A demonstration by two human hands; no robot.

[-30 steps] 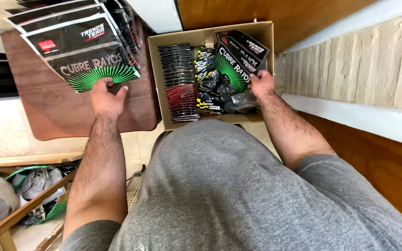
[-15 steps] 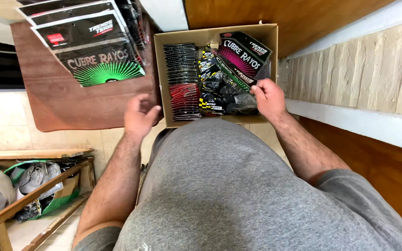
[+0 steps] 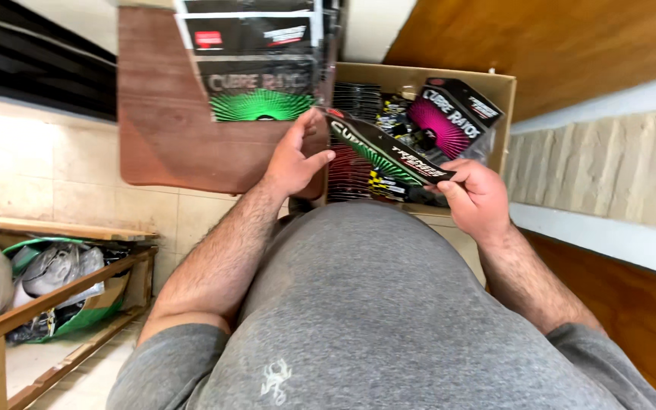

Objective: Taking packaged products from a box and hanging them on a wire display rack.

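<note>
At far left, a wooden rack point(image 3: 55, 311) holds bags point(image 3: 47, 273) with grey and green showing. Above, a brown board point(image 3: 168, 129) carries a stack of packs point(image 3: 256, 68), dark with a green starburst on the front one. The left hand point(image 3: 294, 159) hovers over the board's lower edge, fingers spread and curled, its thumb and fingertips touching the left end of a flat pack point(image 3: 385, 152). That pack is black and glossy, with a green ray pattern, a red corner and white lettering, and it tilts down to the right, held above the front of the box point(image 3: 495, 83). The right hand point(image 3: 476, 197) is clamped on its right end, thumb on top. In the cardboard box stand rows of dark packs and one pink pack point(image 3: 449, 118).
</note>
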